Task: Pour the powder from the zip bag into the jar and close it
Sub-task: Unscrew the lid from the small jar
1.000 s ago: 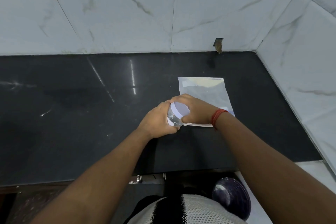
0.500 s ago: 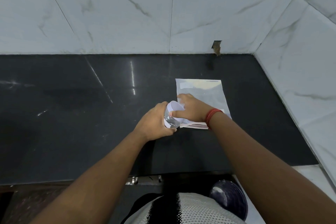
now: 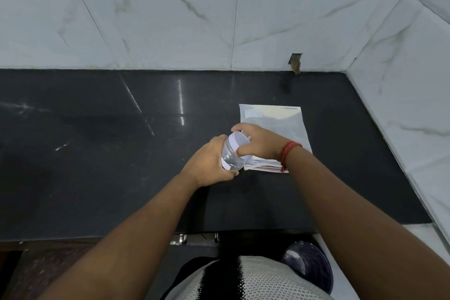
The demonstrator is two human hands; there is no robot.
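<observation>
From the head camera, looking down over a black stone counter (image 3: 102,153) set into a corner of pale marbled wall tiles (image 3: 170,22), both bare forearms reach in toward the middle of the surface. The left hand (image 3: 207,165) is wrapped around the lower body of a small clear jar (image 3: 231,157), fingers curled tight on its side, and the jar sits tilted so its top leans up and away from the person. The right hand (image 3: 260,145) comes in from the other side with thumb and fingers closed on the white lid (image 3: 239,141) at the jar's top; whether the lid is seated fully on the threads cannot be told from here. A red thread band (image 3: 289,151) circles the right wrist. The zip bag (image 3: 275,124) lies flat on the counter just behind and to the right of the hands, its sealed strip toward the wall and its near edge partly hidden under the right wrist; it looks flat, and no powder can be made out in it or in the jar. A small chipped hole (image 3: 295,64) shows in the tile at the back edge. At the bottom of the view are a black-and-white knit garment (image 3: 243,280) and a dark rounded object (image 3: 309,268) beside it
</observation>
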